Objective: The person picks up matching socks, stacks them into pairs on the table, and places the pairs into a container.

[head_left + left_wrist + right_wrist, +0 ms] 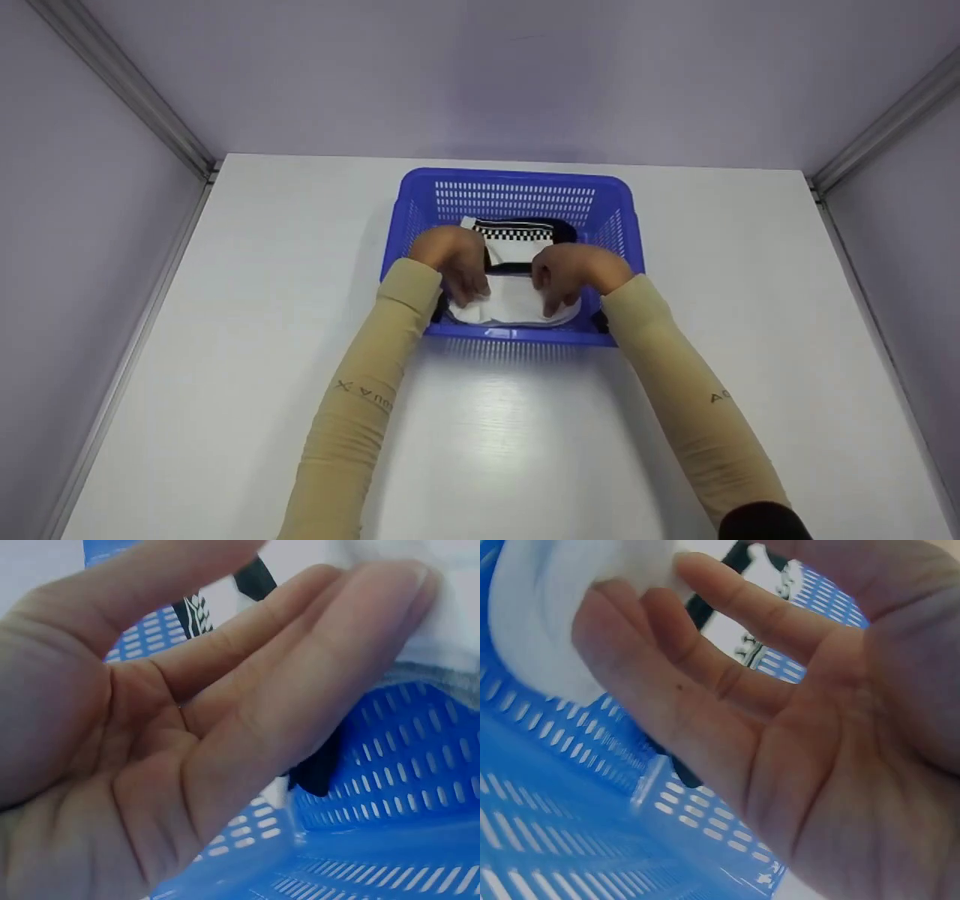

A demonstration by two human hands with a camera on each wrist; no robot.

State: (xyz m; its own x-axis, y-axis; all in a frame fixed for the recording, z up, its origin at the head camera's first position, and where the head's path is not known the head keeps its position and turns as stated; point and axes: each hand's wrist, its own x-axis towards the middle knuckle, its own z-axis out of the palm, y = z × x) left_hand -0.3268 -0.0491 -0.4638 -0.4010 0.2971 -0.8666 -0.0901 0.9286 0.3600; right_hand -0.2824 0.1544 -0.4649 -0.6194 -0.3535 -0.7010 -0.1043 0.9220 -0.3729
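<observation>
A white folded cloth piece [516, 300], sock-like with a grey edge, lies at the near side of the blue plastic basket [517, 178]. My left hand [461, 264] reaches down into the basket and touches the cloth's left part. On its right part rest the fingertips of my right hand [564, 271]. Both wrist views show fairly straight fingers [262, 712] with the thumb held apart. Behind the white piece lies a black and white folded cloth [517, 247] with a checkered band, probably a sock; the hands partly cover it.
The basket has slotted walls and stands on a white table [300, 247], near the pale back wall [525, 82]. Dark bits [600, 321] show at the basket's near corners. Side walls with metal rails [142, 90] flank the table.
</observation>
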